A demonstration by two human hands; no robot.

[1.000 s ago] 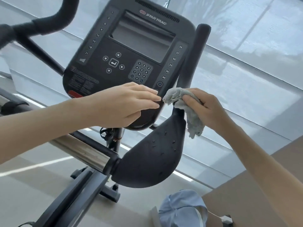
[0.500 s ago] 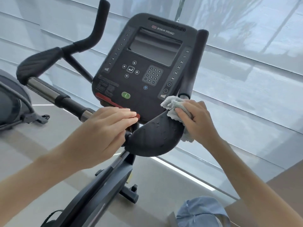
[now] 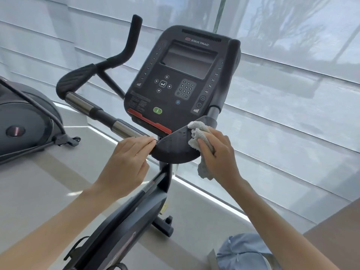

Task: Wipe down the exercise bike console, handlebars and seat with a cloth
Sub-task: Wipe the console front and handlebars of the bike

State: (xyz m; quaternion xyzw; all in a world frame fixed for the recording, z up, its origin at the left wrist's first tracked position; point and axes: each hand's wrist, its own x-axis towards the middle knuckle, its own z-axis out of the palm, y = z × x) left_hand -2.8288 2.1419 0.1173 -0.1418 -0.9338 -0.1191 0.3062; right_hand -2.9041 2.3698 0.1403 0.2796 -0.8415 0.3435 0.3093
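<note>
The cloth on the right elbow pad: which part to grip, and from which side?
Grip the cloth by its bunched middle, from the right, as the right hand does: the wad sits on the elbow pad, its tail hangs below, the console stands behind.

Person as seen from the head camera. Left hand [image 3: 126, 162] and right hand [image 3: 218, 152]: both bare, uncovered to the fingertips. Left forearm [image 3: 58, 221] and right forearm [image 3: 282, 221]: slender and smooth, bare from the wrist to the edge of the view.
</note>
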